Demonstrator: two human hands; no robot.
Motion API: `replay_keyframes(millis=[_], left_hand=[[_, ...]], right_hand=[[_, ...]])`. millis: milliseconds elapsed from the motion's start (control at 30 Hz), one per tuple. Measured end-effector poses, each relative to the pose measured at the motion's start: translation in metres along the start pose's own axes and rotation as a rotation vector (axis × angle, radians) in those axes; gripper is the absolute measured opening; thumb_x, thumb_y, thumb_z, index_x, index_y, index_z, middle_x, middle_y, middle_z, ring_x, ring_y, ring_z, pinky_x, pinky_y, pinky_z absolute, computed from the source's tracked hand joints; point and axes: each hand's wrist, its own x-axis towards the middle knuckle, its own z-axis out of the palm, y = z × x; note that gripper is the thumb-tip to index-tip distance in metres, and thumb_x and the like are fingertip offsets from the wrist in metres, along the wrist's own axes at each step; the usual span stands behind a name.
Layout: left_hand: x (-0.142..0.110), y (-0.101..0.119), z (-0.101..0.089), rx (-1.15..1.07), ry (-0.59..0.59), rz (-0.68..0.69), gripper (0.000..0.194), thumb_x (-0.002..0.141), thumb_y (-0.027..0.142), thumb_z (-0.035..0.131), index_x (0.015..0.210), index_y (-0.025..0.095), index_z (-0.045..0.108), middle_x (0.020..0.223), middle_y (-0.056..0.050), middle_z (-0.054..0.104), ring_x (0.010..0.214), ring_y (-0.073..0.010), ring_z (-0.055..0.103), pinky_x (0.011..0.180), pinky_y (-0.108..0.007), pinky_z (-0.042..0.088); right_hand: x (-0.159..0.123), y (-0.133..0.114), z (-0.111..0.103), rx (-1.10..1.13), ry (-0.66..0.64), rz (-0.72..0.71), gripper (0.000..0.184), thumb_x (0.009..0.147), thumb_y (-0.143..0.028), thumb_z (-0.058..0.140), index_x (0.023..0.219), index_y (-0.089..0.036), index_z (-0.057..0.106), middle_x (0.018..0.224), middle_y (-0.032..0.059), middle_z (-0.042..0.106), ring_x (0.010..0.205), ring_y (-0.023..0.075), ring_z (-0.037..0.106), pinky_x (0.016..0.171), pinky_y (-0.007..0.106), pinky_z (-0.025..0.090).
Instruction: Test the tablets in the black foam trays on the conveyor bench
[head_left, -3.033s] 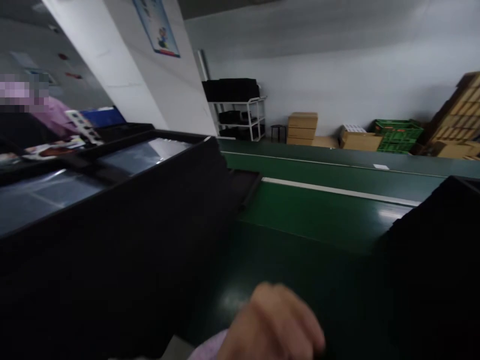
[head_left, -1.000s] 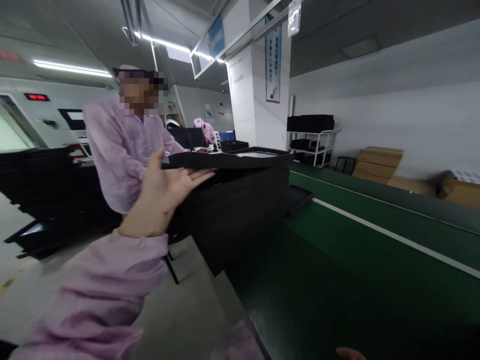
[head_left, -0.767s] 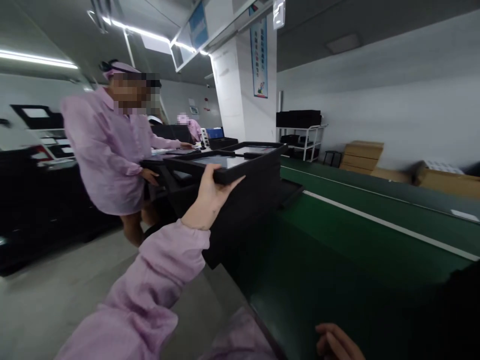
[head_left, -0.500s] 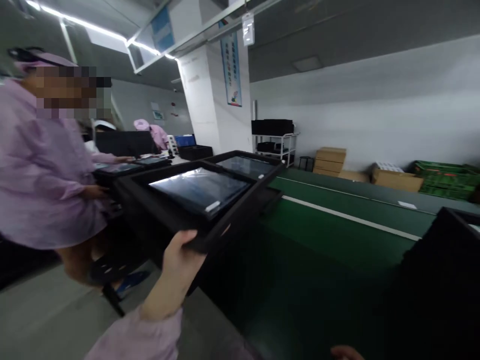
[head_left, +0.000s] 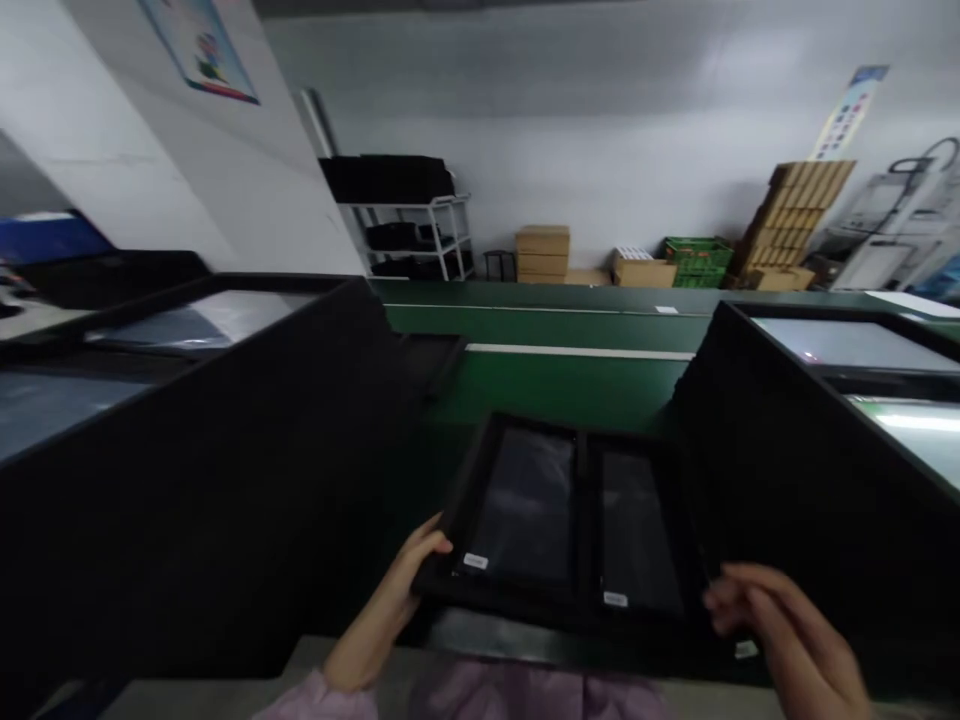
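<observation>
A black tray (head_left: pixel 583 520) is tilted in front of me, just above the green work surface. Its two compartments each hold a flat dark screen panel, a left panel (head_left: pixel 527 505) and a right panel (head_left: pixel 637 530), with a small white label near the front edge. My left hand (head_left: pixel 417 570) is closed round the tray's left front corner, thumb on top. At the right front corner, my right hand (head_left: pixel 780 625) has its fingers bent and closed against the tray's side; the fingertips are partly hidden.
Tall stacks of similar black trays stand at the left (head_left: pixel 300 400) and right (head_left: pixel 750 430), with panels on top. A green conveyor belt (head_left: pixel 555 385) lies between them. Further back are a trolley (head_left: pixel 450 235), cardboard boxes (head_left: pixel 541 255) and green crates (head_left: pixel 697 262).
My view has swung right, from the co-worker to the belt. A tray is now before me between both hands; earlier my left hand gripped a tray at the left stack. My right hand has come up.
</observation>
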Motion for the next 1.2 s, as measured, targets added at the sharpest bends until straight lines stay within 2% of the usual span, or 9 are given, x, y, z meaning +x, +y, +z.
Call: replay_keyframes(millis=[100,200,267,367,533,667,867,1000,1200], left_hand=[[0.015,0.009,-0.006,0.145,0.008,0.167,0.043,0.054,0.027,0.082,0.097,0.023,0.080,0.134,-0.010,0.075,0.145,-0.0365,0.057,0.126,-0.046,0.038],[0.027,0.027,0.000,0.518,-0.066,0.524,0.047,0.078,0.044,0.068,0.120,0.023,0.074,0.160,-0.011,0.057,0.159,-0.0271,0.037,0.132,-0.042,0.025],[0.036,0.027,0.026,1.030,-0.253,0.672,0.057,0.093,0.043,0.045,0.140,0.016,0.063,0.164,-0.018,0.052,0.158,-0.0294,0.041,0.130,-0.053,0.030],[0.046,0.003,0.091,1.236,-0.430,0.620,0.066,0.090,0.038,0.056,0.150,0.010,0.057,0.166,-0.022,0.048,0.158,-0.0363,0.038,0.127,-0.053,0.036],[0.049,-0.032,0.164,1.480,-0.521,0.601,0.089,0.087,0.037,0.067,0.161,-0.002,0.040,0.174,-0.030,0.020,0.162,-0.0523,0.008,0.128,-0.072,0.011],[0.055,-0.023,0.156,1.596,-0.544,0.596,0.088,0.088,0.034,0.066,0.164,0.001,0.037,0.175,-0.028,0.017,0.162,-0.0516,0.008,0.127,-0.075,0.011],[0.095,0.002,0.134,1.660,-0.453,0.577,0.090,0.087,0.032,0.066,0.164,-0.001,0.033,0.175,-0.029,0.014,0.164,-0.0460,0.009,0.127,-0.071,0.016],[0.136,0.013,0.145,1.640,-0.336,0.610,0.089,0.091,0.036,0.064,0.162,-0.007,0.032,0.174,-0.035,0.012,0.164,-0.0483,0.009,0.127,-0.073,0.011],[0.165,0.011,0.166,1.531,-0.358,0.755,0.070,0.089,0.020,0.060,0.152,-0.007,0.049,0.171,-0.034,0.027,0.162,-0.0431,0.027,0.130,-0.070,0.009]], right_hand=[[0.007,0.013,0.029,-0.504,0.043,0.075,0.056,0.094,-0.071,0.050,0.109,-0.026,0.080,0.119,0.0129,0.076,0.112,0.0325,0.074,0.094,0.048,0.064],[0.029,0.039,0.058,-0.685,0.138,0.125,0.070,0.089,-0.072,0.046,0.108,-0.014,0.080,0.140,0.0244,0.065,0.149,0.0462,0.044,0.120,0.067,0.043],[0.048,0.054,0.074,-0.756,0.175,0.150,0.072,0.089,-0.065,0.049,0.113,-0.004,0.077,0.155,0.0306,0.051,0.159,0.0501,0.024,0.127,0.071,0.028],[0.076,0.068,0.089,-0.845,0.237,0.188,0.069,0.092,-0.058,0.048,0.112,0.002,0.075,0.163,0.0353,0.038,0.161,0.0563,0.005,0.124,0.080,0.017],[0.091,0.074,0.085,-0.891,0.270,0.141,0.062,0.092,-0.057,0.051,0.105,-0.002,0.078,0.158,0.0314,0.048,0.161,0.0505,0.010,0.127,0.074,0.022],[0.094,0.077,0.084,-0.876,0.238,0.068,0.055,0.092,-0.060,0.055,0.103,-0.010,0.078,0.156,0.0229,0.053,0.162,0.0453,0.014,0.129,0.067,0.027],[0.135,0.091,0.121,-0.858,0.152,0.019,0.050,0.093,-0.053,0.056,0.115,-0.014,0.076,0.160,0.0186,0.051,0.160,0.0402,0.025,0.127,0.064,0.033],[0.165,0.097,0.140,-0.878,0.110,0.039,0.055,0.088,-0.054,0.060,0.120,-0.012,0.073,0.164,0.0212,0.045,0.156,0.0450,0.030,0.124,0.069,0.033],[0.190,0.086,0.139,-0.899,0.128,0.118,0.047,0.089,-0.057,0.055,0.110,-0.021,0.075,0.157,0.0154,0.052,0.140,0.0412,0.048,0.111,0.065,0.047]])
